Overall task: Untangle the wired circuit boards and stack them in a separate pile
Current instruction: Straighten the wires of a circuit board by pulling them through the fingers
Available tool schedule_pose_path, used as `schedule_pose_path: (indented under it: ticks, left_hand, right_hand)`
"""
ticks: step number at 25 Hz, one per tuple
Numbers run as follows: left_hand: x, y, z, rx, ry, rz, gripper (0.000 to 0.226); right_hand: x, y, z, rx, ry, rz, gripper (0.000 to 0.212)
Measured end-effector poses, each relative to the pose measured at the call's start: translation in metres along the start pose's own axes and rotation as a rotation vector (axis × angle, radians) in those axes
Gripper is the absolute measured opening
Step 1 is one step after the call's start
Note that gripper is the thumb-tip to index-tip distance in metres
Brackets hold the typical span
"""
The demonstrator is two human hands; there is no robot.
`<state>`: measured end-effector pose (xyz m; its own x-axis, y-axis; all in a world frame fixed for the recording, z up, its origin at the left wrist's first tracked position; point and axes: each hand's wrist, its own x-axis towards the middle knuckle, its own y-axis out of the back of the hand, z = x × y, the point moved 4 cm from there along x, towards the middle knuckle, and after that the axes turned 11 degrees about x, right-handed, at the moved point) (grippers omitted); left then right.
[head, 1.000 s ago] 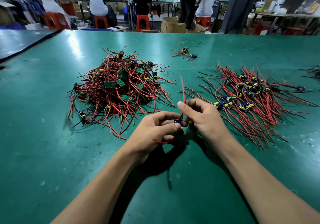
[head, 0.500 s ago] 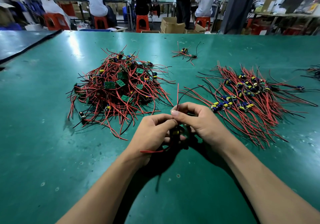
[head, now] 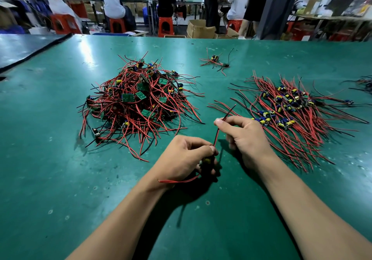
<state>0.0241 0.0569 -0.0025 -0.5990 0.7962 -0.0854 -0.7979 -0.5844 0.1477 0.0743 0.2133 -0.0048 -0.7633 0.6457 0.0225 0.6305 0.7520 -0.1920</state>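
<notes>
In your head view, your left hand (head: 181, 159) is gripping one little circuit board (head: 206, 161) low over the green table (head: 60, 179), and your right hand (head: 244, 139) is pinching its red and black wires (head: 217, 134) near the tips, between the tangled pile (head: 138, 102) and the sorted pile (head: 291, 114). The board is looking light and easy to break and the wires soft and bendy, so I am guessing it's best held by the board's edges, never tugged.

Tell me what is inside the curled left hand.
The left hand grips a small wired circuit board; only its yellow part shows. Red wires leave upward to the right hand and below. The rest is covered.
</notes>
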Motion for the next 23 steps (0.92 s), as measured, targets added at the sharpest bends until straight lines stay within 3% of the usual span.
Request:
schedule_pose_path:
  ticks: [4,8,10,14,16,20,23]
  left_hand:
    - [-0.003,-0.003,0.001,0.129,-0.017,-0.046,0.016]
    - [-0.004,-0.003,0.001,0.144,-0.006,-0.029,0.016]
    - [-0.003,-0.004,0.001,0.045,0.012,-0.02,0.017]
    - [0.0,0.0,0.0,-0.192,0.028,0.063,0.022]
    - [0.001,0.002,-0.002,-0.24,0.025,0.076,0.022]
    - [-0.003,0.0,-0.001,-0.079,-0.014,0.006,0.017]
    - [-0.007,-0.004,0.002,0.045,-0.024,-0.058,0.016]
  right_hand:
    - [0.01,0.017,0.0,0.04,0.068,0.175,0.02]
    - [0.009,0.014,-0.003,0.213,-0.001,0.143,0.021]
    - [0.004,0.005,-0.002,0.287,-0.104,0.037,0.024]
    - [-0.023,-0.023,0.008,0.171,-0.319,-0.397,0.034]
    - [-0.027,-0.027,0.009,0.138,-0.308,-0.445,0.033]
    - [-0.014,-0.015,0.005,0.047,-0.205,-0.219,0.026]
    - [-0.005,-0.005,0.002,0.144,-0.147,-0.049,0.025]
